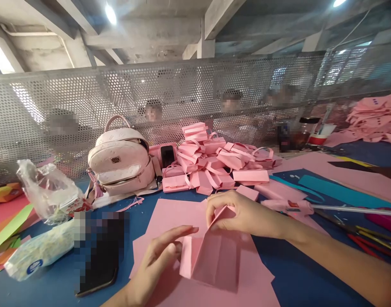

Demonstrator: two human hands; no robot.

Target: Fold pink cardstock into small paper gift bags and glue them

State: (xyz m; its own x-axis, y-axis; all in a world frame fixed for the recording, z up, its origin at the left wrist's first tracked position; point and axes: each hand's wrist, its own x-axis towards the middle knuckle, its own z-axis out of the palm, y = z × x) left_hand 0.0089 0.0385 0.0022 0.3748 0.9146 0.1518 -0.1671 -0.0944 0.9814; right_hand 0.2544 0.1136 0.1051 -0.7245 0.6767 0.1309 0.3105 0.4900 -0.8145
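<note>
A folded pink paper bag [217,260] stands tilted over flat pink paper sheets [163,213] in front of me. My right hand [230,211] pinches its upper edge between thumb and fingers. At the bag's left side is my left hand [163,251], its fingers apart and stretched toward the small end flap; whether a fingertip touches the paper I cannot tell. Behind the sheets lies a heap of finished-looking pink paper bags [211,157], some with paper handles. A pink glue gun [291,207] rests to the right, near my right forearm.
A pale pink backpack [120,157] stands at the back left. A phone [102,256], a tissue pack [42,251] and a plastic bag [51,187] lie left. Scissors [352,232] and teal paper strips [339,192] are right. A perforated metal screen [182,85] closes off the back, with people behind it.
</note>
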